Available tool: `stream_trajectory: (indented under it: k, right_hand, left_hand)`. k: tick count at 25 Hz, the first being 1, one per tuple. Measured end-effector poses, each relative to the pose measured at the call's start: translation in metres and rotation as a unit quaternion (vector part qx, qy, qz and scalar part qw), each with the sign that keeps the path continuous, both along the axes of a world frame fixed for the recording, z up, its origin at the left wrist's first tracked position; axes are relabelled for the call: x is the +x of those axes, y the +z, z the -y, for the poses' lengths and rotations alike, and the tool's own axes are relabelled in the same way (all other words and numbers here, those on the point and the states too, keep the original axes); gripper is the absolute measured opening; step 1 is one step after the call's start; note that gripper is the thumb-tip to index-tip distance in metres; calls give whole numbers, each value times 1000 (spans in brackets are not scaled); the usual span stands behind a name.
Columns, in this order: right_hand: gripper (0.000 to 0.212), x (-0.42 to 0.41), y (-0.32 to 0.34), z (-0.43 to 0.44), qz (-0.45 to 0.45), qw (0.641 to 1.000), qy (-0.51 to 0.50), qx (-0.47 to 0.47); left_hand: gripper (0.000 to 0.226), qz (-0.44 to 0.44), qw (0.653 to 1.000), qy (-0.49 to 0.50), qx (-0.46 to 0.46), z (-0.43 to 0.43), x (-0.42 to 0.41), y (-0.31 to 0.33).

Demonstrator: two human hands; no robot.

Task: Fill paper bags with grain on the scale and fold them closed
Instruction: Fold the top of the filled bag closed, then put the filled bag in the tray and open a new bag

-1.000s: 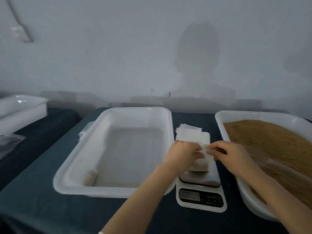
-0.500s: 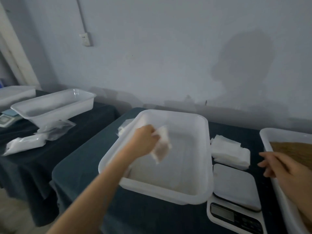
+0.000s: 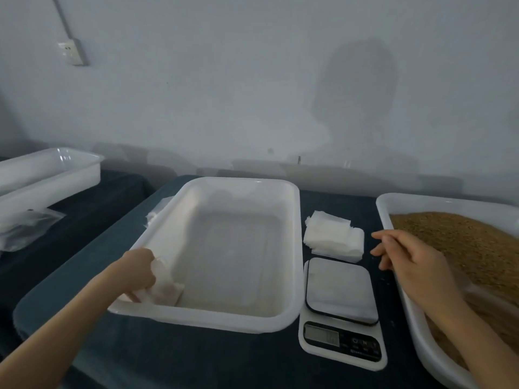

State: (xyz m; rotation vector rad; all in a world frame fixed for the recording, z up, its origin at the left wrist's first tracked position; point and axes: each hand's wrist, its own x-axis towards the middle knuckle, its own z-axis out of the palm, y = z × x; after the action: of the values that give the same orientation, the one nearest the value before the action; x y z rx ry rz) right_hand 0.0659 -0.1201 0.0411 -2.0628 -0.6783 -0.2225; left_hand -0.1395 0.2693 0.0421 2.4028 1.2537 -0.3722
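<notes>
Two hands in view. The left hand [image 3: 140, 272] is down in the near-left corner of the white tray [image 3: 295, 248], fingers curled over a small filled bag [image 3: 165, 290] that lies against the tray wall. As far as I can tell, the bag touches the tray floor. The right hand [image 3: 412, 262] hovers with fingers loose and spread, holding nothing, above the near rim of the grain tray [image 3: 404, 202]. Heaped grain [image 3: 463, 242] lies to the right of that hand. The stack of empty bags [image 3: 334, 238] sits just left of the right fingertips, not touching them. The scale [image 3: 341, 301] is left of the right wrist, nearer the person, with its platform bare and its display unreadable. A second tray [image 3: 47, 175] and clear plastic packets [image 3: 25, 228] sit far left of the left hand.

Handling, judged: the filled bag looks light, soft and lumpy. Its thin paper would likely tear or unfold if squeezed hard or dragged. Best hold is at the folded top or cradled across the body, not by one corner. The empty bags look limp and thin and probably cling together, so pinch one top sheet at a free corner and peel it off.

Step, judged: the finished bag is being set down and the next bag is due from the stack. Risks: the fold springs open, or two bags get grabbed at once.
</notes>
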Motion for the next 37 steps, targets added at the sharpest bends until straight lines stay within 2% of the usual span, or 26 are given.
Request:
stream_trajectory:
  k: [3, 5, 6, 7, 10, 12, 14, 16, 19, 20, 22, 24, 27, 29, 30, 32, 33, 35, 37]
  right_hand:
    - [18, -1, 0, 0, -1, 1000, 1, -1]
    - [18, 0, 0, -1, -5, 1000, -4, 9]
    - [17, 0, -1, -1, -5, 1000, -10, 15]
    - [17, 0, -1, -1, -4, 1000, -19, 21]
    - [18, 5, 2, 2, -14, 996, -64, 58]
    - [19, 10, 4, 7, -35, 990, -97, 94]
    - [20, 14, 5, 12, -58, 983, -123, 124]
    - [19, 15, 6, 13, -73, 978, -129, 144]
    - [19, 16, 5, 12, -76, 979, -128, 140]
    - [19, 17, 4, 11, -77, 979, -128, 137]
    - [21, 20, 3, 11, -80, 979, -124, 138]
    - [21, 22, 3, 11, -76, 980, -119, 140]
    - [22, 23, 3, 9, -71, 981, -111, 142]
    - [22, 23, 2, 9, -80, 980, -109, 143]
    - [22, 22, 1, 9, -86, 981, -110, 136]
    - [19, 21, 0, 11, -92, 983, -112, 110]
    - [17, 21, 0, 11, -93, 985, -109, 93]
    - [15, 20, 1, 8, -103, 988, -89, 70]
    - [23, 16, 4, 0, -156, 985, -31, 71]
  left_hand:
    - [30, -73, 991, -40, 102, 14, 3, 1]
    - [33, -149, 946, -101, 269, 37, 11, 7]
    - [33, -150, 919, -128, 340, 53, 23, 15]
    - [30, -113, 902, -156, 386, 70, 38, 24]
    - [23, 65, 892, -271, 357, 128, 112, 40]
    - [22, 84, 840, -401, 357, 169, 165, 34]
    - [20, 70, 818, -468, 327, 197, 217, 21]
    - [23, 37, 828, -475, 295, 205, 260, 1]
    - [48, -38, 841, -461, 281, 195, 297, -20]
    - [50, -52, 847, -458, 265, 190, 303, -24]
    - [36, -59, 848, -468, 242, 185, 309, -28]
    - [23, -29, 840, -480, 251, 182, 308, -30]
    - [18, 14, 855, -459, 242, 180, 299, -26]
    - [19, 92, 887, -415, 182, 180, 291, -14]
    - [23, 158, 903, -381, 124, 179, 284, -6]
    - [30, 308, 903, -298, -30, 179, 258, 10]
    - [24, 373, 883, -249, -141, 181, 240, 16]
    - [13, 433, 805, -181, -363, 187, 200, 24]
    - [18, 431, 746, -168, -479, 192, 169, 25]
